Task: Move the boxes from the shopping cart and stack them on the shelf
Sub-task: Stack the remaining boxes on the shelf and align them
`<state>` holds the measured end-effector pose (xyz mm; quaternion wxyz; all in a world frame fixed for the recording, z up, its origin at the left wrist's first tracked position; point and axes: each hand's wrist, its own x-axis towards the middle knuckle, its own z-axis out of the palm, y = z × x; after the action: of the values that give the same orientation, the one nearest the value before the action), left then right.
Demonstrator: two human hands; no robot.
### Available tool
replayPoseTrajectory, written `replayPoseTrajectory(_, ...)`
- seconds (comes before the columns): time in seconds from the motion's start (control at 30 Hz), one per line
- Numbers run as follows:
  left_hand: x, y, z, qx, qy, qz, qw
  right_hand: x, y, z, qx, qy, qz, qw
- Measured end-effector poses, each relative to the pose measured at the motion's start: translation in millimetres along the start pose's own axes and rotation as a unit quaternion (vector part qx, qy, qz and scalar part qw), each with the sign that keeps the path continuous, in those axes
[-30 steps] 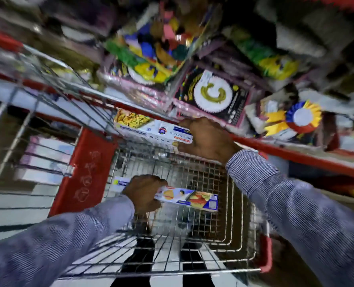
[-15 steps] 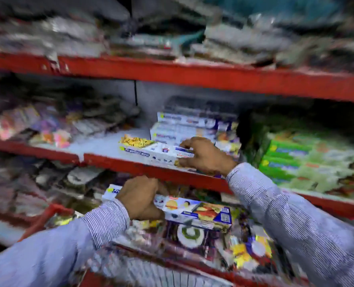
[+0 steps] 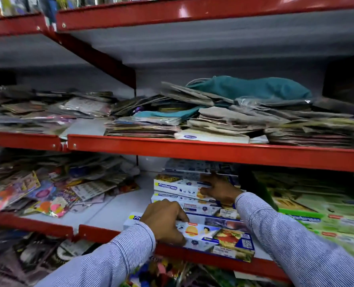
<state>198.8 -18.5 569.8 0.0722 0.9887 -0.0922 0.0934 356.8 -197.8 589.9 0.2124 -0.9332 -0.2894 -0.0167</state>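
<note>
My left hand [image 3: 165, 220] grips a long white and blue box with food pictures [image 3: 219, 237], which lies across the front edge of the lower red shelf [image 3: 101, 230]. My right hand [image 3: 217, 189] holds another long box [image 3: 176, 185] on top of a stack of similar boxes [image 3: 192, 204] further back on that shelf. More of these boxes [image 3: 192, 166] lie behind, partly in shadow. The shopping cart is out of view.
Green boxes [image 3: 317, 208] fill the shelf to the right of the stack. Loose colourful packets [image 3: 47, 193] lie to the left, with bare white shelf between. The shelf above [image 3: 192, 148] holds piles of flat packets and a teal bag [image 3: 250, 88].
The view rose from the cart to the shelves. Both hands carried their boxes up and forward: the right box now sits on the stack, the left box rests on the shelf's front edge.
</note>
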Motion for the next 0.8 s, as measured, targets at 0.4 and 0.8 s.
replayPoseTrajectory(0.4, 53, -18, -15, -0.014, 0.015, 0.005, 1.000, 21, 24, -12, -0.105, 0.036, -0.024, 0.994)
replayPoseTrajectory(0.8, 121, -19, 22, -0.049, 0.096, 0.010, 0.994, -16, 31, -30, -0.104, 0.017, -0.030, 0.994)
